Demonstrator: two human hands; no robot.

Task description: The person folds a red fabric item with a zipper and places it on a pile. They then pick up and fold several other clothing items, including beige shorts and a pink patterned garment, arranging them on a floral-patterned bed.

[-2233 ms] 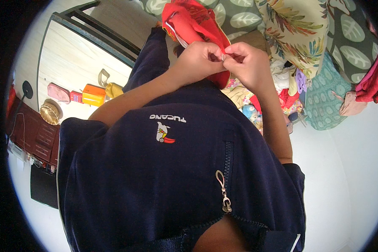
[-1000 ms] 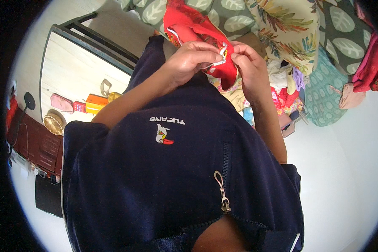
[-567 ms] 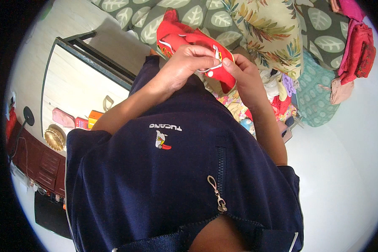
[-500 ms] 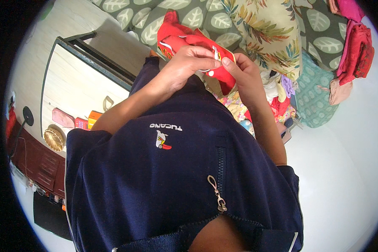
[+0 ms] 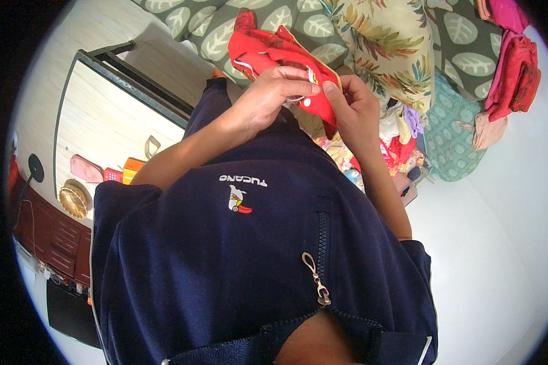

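Red garment (image 5: 259,52) hangs off the surface's (image 5: 103,115) right edge, in the air: my left hand (image 5: 263,100) pinches it near a white strip (image 5: 311,76), my right hand (image 5: 354,109) its border. It's loose, creased, neither folded nor set down; what's finished, I cannot tell.

On the table (image 5: 103,112), a bowl (image 5: 73,199) is occupying the near left corner; a pouch (image 5: 86,169), calculator (image 5: 112,175) and box (image 5: 129,170) are lining up rightward behind it. A cloth (image 5: 271,50) is extending beyond the right edge.

There are two hands (image 5: 271,96) (image 5: 358,112), one held cloth (image 5: 265,52), one golden bowl (image 5: 74,199).
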